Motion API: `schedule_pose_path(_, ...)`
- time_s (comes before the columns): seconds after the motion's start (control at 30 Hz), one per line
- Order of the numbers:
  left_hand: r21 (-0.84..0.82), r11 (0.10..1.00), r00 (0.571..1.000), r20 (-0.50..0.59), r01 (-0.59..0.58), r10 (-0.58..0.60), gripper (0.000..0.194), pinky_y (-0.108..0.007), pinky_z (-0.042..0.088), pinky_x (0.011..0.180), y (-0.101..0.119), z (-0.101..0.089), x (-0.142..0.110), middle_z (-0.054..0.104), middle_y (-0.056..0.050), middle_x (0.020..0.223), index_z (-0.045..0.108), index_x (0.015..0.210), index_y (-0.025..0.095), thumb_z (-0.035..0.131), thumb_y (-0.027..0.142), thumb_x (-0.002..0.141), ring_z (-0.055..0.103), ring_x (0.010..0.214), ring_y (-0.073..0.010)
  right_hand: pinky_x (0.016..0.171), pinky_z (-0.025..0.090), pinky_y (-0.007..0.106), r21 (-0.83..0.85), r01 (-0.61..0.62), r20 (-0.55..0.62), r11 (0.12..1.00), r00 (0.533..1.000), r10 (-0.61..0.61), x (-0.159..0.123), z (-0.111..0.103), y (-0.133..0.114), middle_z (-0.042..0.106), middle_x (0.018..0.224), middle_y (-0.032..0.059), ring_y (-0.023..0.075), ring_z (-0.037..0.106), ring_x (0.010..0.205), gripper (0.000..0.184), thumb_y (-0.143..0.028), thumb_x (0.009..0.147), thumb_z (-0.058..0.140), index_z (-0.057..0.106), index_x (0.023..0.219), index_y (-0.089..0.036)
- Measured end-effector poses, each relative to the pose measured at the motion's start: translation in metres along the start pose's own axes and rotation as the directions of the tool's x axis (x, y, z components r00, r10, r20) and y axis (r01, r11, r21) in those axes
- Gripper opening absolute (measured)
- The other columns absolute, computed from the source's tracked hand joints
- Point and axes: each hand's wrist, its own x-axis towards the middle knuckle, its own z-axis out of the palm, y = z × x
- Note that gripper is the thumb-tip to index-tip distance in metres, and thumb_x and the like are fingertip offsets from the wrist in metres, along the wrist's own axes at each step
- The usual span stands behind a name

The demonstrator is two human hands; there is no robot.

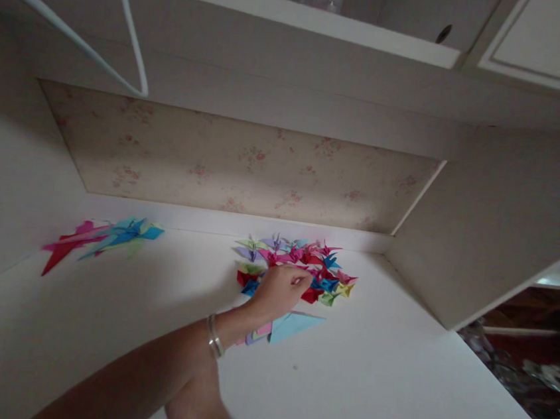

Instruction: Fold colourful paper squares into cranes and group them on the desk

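Left hand [278, 293], just right of centre in the frame, set at the near edge of a cluster of folded paper birds [299, 257]. Its fingers are curled inward, with a small gap showing between them at the upper right of the hand; whether a bird is pinched in the fingertips cannot be told. The birds, in red, pink, blue, lilac, yellow and pale green, lie close together beyond the hand and to both sides of it; the hand covers part of the group.

Just below the hand, toward the lower centre of the frame, lies a light blue folded paper [295, 328] with a point directed to the right. Beside its left end are small pink, green and lilac papers [259, 333], partly hidden by the wrist. A bracelet [215, 336] encircles the left wrist.

Right hand [194, 400], at bottom centre, crosses beneath the left forearm, which hides its fingers; its grip cannot be determined. It lies nearer the viewer than the birds and well apart from them.

At middle left, well away from both hands, a second group of folded papers [130, 235], pink and red at its left and blue and green at its right, rests on the same white tabletop [367, 378]. A floral panel [215, 163] spans the back; a white cable [141, 90] hangs at upper left.
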Motion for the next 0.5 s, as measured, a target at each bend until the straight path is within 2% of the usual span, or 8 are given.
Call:
schedule_pose_path(0.07, -0.086, 0.996, 0.995, -0.087, 0.038, -0.045, 0.032, -0.020, 0.042, 0.066, -0.015, -0.028, -0.043, 0.071, -0.003, 0.081, 0.073, 0.087, 0.019, 0.044, 0.032, 0.089, 0.060, 0.072, -0.0148, 0.079, 0.047, 0.030, -0.028, 0.011, -0.001, 1.000, 1.000, -0.011, 0.000, 0.000, -0.004, 0.072, 0.096, 0.0055, 0.0214, 0.065, 0.088, 0.027, -0.025, 0.085, 0.044, 0.071, 0.089, -0.023)
schedule_pose_path(0.13, -0.117, 0.978, 0.970, -0.149, 0.175, -0.192, 0.032, -0.021, 0.038, 0.055, -0.034, -0.054, -0.087, 0.067, 0.000, 0.067, 0.071, 0.087, 0.019, 0.046, 0.038, 0.087, 0.054, 0.057, -0.0135, 0.070, 0.047, 0.029, -0.069, -0.024, 0.012, 0.997, 1.000, 0.025, 0.001, 0.000, -0.007, 0.072, 0.085, 0.0058, 0.0210, 0.065, 0.077, 0.025, -0.022, 0.083, 0.047, 0.071, 0.084, -0.021)
schedule_pose_path(0.2, -0.114, 0.946, 0.917, -0.235, 0.305, -0.324, 0.030, -0.022, 0.035, 0.052, -0.056, -0.077, -0.127, 0.059, 0.003, 0.058, 0.068, 0.085, 0.020, 0.047, 0.041, 0.086, 0.049, 0.053, -0.0136, 0.061, 0.044, 0.026, -0.085, -0.064, 0.006, 0.994, 0.998, 0.065, 0.002, 0.000, -0.012, 0.071, 0.077, 0.0040, 0.0192, 0.063, 0.070, 0.024, -0.020, 0.082, 0.048, 0.071, 0.080, -0.021)
schedule_pose_path(0.27, -0.085, 0.913, 0.858, -0.314, 0.400, -0.405, 0.029, -0.022, 0.034, 0.055, -0.079, -0.095, -0.158, 0.052, 0.005, 0.054, 0.061, 0.068, 0.020, 0.048, 0.040, 0.084, 0.048, 0.055, -0.0132, 0.059, 0.042, 0.024, -0.076, -0.076, -0.015, 0.994, 0.997, 0.075, 0.004, 0.000, -0.017, 0.070, 0.075, 0.0016, 0.0175, 0.062, 0.069, 0.025, -0.020, 0.084, 0.047, 0.071, 0.079, -0.023)
schedule_pose_path(0.37, -0.022, 0.871, 0.826, -0.306, 0.491, -0.474, 0.039, -0.023, 0.026, 0.052, -0.111, -0.111, -0.185, 0.031, 0.007, 0.047, 0.037, 0.048, 0.020, 0.047, 0.040, 0.080, 0.037, 0.051, -0.0115, 0.058, 0.040, 0.023, -0.042, -0.104, -0.029, 0.994, 0.994, 0.103, 0.004, 0.001, -0.021, 0.067, 0.073, -0.0005, 0.0159, 0.058, 0.067, 0.027, -0.027, 0.088, 0.045, 0.071, 0.080, -0.024)
schedule_pose_path(0.5, -0.082, 0.844, 0.813, -0.230, 0.531, -0.534, 0.033, -0.025, 0.019, 0.051, -0.137, -0.114, -0.190, 0.022, 0.007, 0.051, 0.027, 0.049, 0.022, 0.043, 0.034, 0.076, 0.031, 0.051, -0.0108, 0.050, 0.033, 0.024, 0.000, -0.177, -0.018, 0.984, 0.984, 0.177, 0.000, 0.003, -0.019, 0.059, 0.064, -0.0001, 0.0151, 0.050, 0.059, 0.028, -0.037, 0.089, 0.047, 0.069, 0.080, -0.022)
